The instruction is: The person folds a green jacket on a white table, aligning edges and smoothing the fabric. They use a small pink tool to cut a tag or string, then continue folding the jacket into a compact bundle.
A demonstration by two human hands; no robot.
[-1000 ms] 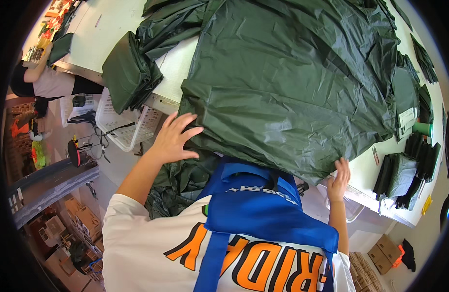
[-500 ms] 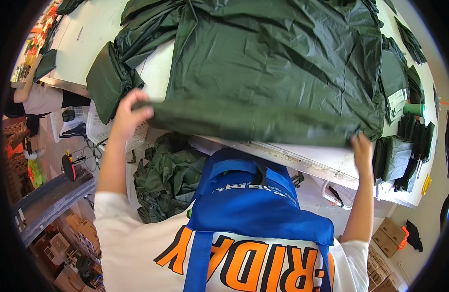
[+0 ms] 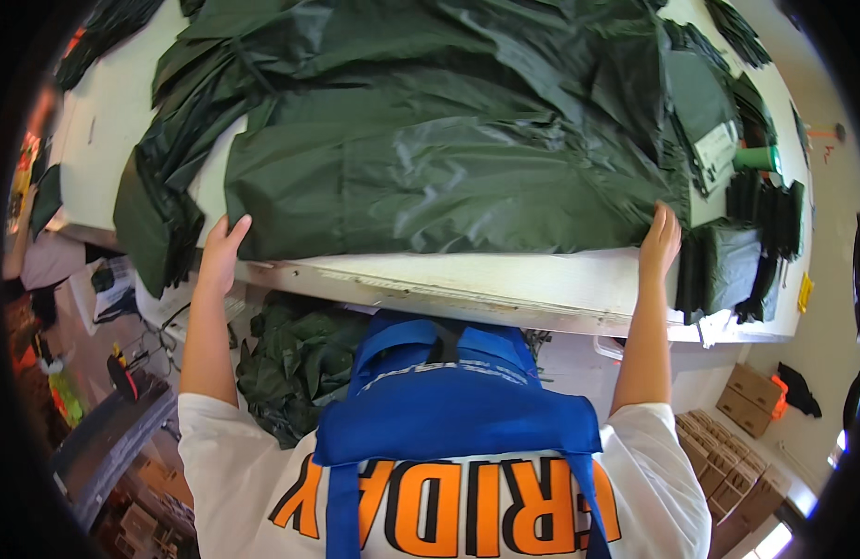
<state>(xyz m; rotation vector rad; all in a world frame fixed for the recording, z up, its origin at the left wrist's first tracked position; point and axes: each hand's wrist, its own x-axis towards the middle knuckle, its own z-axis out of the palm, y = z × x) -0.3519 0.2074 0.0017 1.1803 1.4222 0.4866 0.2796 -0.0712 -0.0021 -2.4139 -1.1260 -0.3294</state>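
Dark-green sheeting point(image 3: 439, 191), hands point(image 3: 221, 255) at its near corners, pinch impossible to tell; leftward, white basket point(image 3: 82, 296) with dark contents point(image 3: 103, 278).

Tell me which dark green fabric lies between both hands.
The wide sheet on the white tabletop, between left hand and right hand; the crumpled heap lies below, and the folded stack stands right of the right hand.

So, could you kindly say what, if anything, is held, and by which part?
Left hand and right hand touch the dark green fabric at its near left and right corners; whether they grip it cannot be told.
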